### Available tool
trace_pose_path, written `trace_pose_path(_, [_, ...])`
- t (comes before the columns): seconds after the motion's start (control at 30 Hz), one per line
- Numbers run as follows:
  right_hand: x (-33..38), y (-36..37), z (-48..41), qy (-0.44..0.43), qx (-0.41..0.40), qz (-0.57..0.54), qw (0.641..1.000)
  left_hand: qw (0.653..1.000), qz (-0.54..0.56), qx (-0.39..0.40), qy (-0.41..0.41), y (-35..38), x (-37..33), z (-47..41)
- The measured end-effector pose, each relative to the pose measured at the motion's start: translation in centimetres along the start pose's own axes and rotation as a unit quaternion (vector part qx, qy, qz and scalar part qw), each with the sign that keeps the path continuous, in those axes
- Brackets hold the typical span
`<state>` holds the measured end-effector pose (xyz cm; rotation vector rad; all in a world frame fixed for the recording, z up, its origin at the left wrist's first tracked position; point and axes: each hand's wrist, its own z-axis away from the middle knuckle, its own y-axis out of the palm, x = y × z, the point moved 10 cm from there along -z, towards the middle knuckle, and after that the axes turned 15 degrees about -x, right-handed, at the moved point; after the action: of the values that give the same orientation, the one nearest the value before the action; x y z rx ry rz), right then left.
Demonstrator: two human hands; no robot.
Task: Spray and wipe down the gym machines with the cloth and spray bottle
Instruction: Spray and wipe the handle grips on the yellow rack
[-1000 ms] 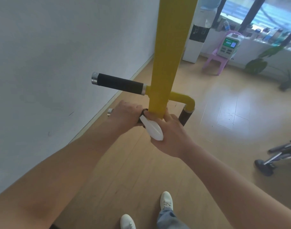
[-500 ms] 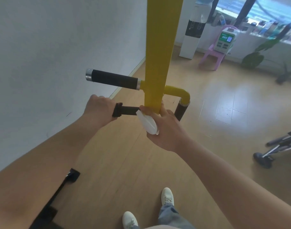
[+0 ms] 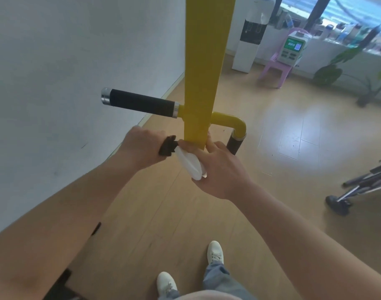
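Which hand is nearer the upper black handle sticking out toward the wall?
Left. The left hand sits just below the upper black handle, gripping a lower black handle; the right hand is farther, at the yellow post's base with something white.

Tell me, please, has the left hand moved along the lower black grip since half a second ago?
Yes: the left hand slid back toward the yellow post.

- No word, brand or number reads clearly anywhere before you.
- The white-and-green kiosk (image 3: pixel 293 49) on the pink chair (image 3: pixel 275 71) shows you a green screen with what looks like a square code, too blurred to read.
- The bottles along the windowsill (image 3: pixel 345 34) carry labels too small and smeared to make out.
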<state>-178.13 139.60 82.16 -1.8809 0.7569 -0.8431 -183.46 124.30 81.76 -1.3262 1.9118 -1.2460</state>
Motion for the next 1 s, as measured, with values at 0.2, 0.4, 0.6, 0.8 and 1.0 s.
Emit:
trace_pose_path(0.2, [-0.5,0.8,-0.7,0.012,-0.003,-0.049,0.999,0.988,-0.089,0.062,-0.108,0.1,4.6,1.7])
trace_pose_path(0.4, [-0.6,0.9,-1.1,-0.004,0.009,-0.057,0.998,0.992,-0.086,0.073,-0.059,0.9,-1.4,-1.4])
trace_pose_path(0.6, [-1.1,0.2,-1.1,0.009,0.005,-0.057,0.998,0.996,0.090,0.008,0.014,0.3,-3.6,-2.3])
trace_pose_path(0.8, [-1.2,0.9,-1.4,0.034,-0.011,-0.046,0.998,0.989,0.149,0.013,-0.014,-0.9,2.4,0.9])
trace_pose_path(1.0, [-1.6,1.9,-1.9,0.054,-0.004,-0.088,0.995,0.742,0.442,0.018,-0.504,3.0,7.3,6.2])
